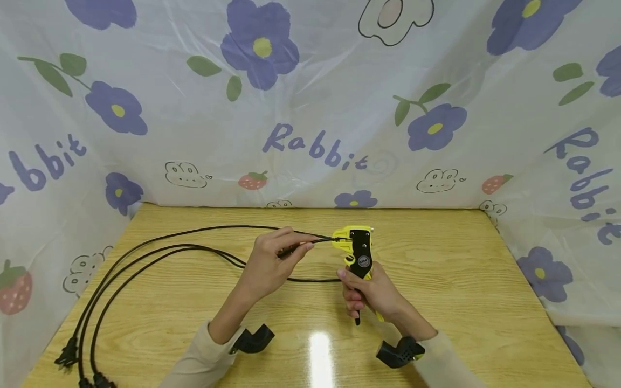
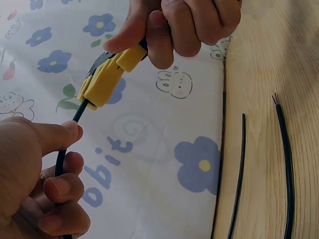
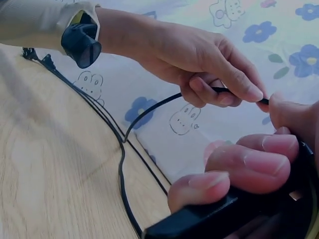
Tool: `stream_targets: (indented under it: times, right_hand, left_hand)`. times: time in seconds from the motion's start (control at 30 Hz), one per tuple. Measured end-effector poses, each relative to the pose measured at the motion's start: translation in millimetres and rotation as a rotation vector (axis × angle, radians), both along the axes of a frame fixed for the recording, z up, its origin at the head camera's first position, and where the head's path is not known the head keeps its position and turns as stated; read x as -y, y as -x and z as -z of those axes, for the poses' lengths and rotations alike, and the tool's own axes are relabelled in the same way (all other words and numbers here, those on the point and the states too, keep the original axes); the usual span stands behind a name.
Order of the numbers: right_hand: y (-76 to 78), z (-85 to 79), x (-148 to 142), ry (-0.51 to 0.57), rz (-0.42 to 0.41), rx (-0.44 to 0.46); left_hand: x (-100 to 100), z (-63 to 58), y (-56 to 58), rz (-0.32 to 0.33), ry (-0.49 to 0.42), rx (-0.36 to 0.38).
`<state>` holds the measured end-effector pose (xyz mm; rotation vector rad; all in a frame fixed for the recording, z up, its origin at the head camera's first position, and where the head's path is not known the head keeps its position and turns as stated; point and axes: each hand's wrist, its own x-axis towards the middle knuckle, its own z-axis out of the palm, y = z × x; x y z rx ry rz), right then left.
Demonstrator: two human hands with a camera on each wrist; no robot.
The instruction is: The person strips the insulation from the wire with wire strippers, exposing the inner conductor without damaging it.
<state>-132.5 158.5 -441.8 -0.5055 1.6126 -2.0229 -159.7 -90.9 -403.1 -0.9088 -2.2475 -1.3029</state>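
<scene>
My left hand (image 1: 273,261) pinches a black cable (image 1: 322,240) between thumb and fingers. In the left wrist view, the cable (image 2: 60,162) runs along the left hand (image 2: 30,169) up to the yellow nose of a wire stripper (image 2: 105,82). The cable's tip is hidden inside the tool's jaws. Fingers of my right hand (image 1: 378,291) are curled round the black and yellow handles of the wire stripper (image 1: 361,248), which stands raised above the table. The right wrist view shows the right hand's fingers (image 3: 266,164) over a black handle (image 3: 199,219).
More black cables (image 1: 145,256) curve across the wooden table (image 1: 451,269), with plugs (image 1: 70,351) at the front left. Two other cable ends lie on the tabletop; one cable (image 2: 286,159) has thin wires showing at its tip. A printed cloth (image 1: 310,108) hangs behind and at the sides.
</scene>
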Motion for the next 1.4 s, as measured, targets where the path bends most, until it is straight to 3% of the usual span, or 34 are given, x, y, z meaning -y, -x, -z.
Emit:
stream_targets:
  times: [0.87, 1.13, 1.4]
  right_hand:
    - [0.5, 6.0, 1.2, -0.046, 0.106, 0.036]
    - [2.5, 6.1, 1.1, -0.106, 0.160, 0.031]
    - [1.6, 11.9, 1.8, -0.152, 0.182, 0.052]
  left_hand:
    - [-5.9, 4.2, 2.0, -0.011, 0.019, 0.024]
    - [-7.2, 4.0, 5.1, -0.023, 0.037, 0.013]
    - [-5.4, 9.2, 4.1, -0.031, 0.038, 0.053]
